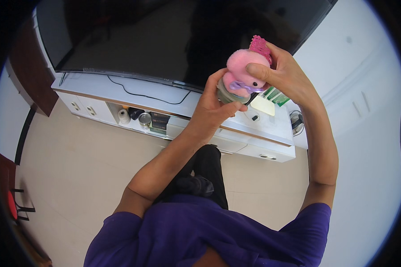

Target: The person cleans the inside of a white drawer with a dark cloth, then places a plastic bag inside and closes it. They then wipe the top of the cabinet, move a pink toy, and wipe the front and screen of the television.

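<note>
My left hand [210,106] is wrapped around a small round translucent container [232,96], held up in front of the TV. A pink plush toy [242,66] sits at its top; I cannot tell whether it is inside the rim or fixed to it. The toy has a black bead eye, a lilac ribbon bow [242,86] at the neck and a glittery pink crown [259,46]. My right hand [282,71] grips the toy's head, thumb across the front and fingers behind, by the crown. The toy's far side is hidden.
A large TV [137,40] stands on a white TV cabinet [147,91], a black cable [137,96] below it. Green packaging [276,96], a pale flat box [263,106] and a white charger-like item [253,116] lie at right. Jars and boxes [143,119] fill the open shelf.
</note>
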A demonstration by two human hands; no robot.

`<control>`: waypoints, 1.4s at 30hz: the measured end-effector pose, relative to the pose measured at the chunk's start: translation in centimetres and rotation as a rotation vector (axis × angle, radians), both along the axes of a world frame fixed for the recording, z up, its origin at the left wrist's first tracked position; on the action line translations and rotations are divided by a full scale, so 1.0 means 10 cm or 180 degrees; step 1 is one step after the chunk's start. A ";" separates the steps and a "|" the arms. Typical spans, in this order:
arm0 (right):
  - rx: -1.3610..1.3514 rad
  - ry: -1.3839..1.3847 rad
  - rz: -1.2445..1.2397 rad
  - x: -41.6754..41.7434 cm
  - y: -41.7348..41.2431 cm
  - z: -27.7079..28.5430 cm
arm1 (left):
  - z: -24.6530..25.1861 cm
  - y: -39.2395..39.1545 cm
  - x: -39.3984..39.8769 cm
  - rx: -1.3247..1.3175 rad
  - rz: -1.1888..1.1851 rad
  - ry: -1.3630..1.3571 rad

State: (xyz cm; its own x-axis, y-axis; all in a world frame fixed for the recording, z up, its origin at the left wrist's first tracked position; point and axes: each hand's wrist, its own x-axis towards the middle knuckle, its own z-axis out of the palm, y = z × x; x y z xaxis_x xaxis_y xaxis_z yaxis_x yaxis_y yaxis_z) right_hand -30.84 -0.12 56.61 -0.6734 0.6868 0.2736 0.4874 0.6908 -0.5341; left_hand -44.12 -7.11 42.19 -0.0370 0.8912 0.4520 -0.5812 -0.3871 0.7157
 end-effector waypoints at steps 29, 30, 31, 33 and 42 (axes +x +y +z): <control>0.0810 -0.0253 -0.0213 -0.16 0.11 -0.07 | 0.19 0.21 -0.15 -0.0412 0.0004 0.0040; 0.0920 -0.0337 -0.0208 -0.14 0.12 -0.07 | 0.18 0.22 -0.17 -0.0421 -0.0005 0.0079; 0.1029 -0.0420 -0.0201 -0.13 0.12 -0.07 | 0.19 0.22 -0.17 -0.0405 -0.0027 -0.0039; 0.0954 0.0210 -0.0303 0.04 0.12 -0.08 | 0.23 0.22 -0.19 -0.0378 -0.0037 -0.0268; -0.1773 0.1886 -0.0379 0.82 -0.05 -1.43 | 0.08 0.21 -0.81 0.0284 -0.1951 -0.1303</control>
State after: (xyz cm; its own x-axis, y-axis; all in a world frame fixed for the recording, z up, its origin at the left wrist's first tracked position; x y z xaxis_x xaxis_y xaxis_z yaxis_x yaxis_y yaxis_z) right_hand -22.68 -0.59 42.35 -0.4385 0.8846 0.1587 0.0702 0.2097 -0.9752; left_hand -52.24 -4.98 42.95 0.2743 0.7667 0.5804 -0.9253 0.0460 0.3765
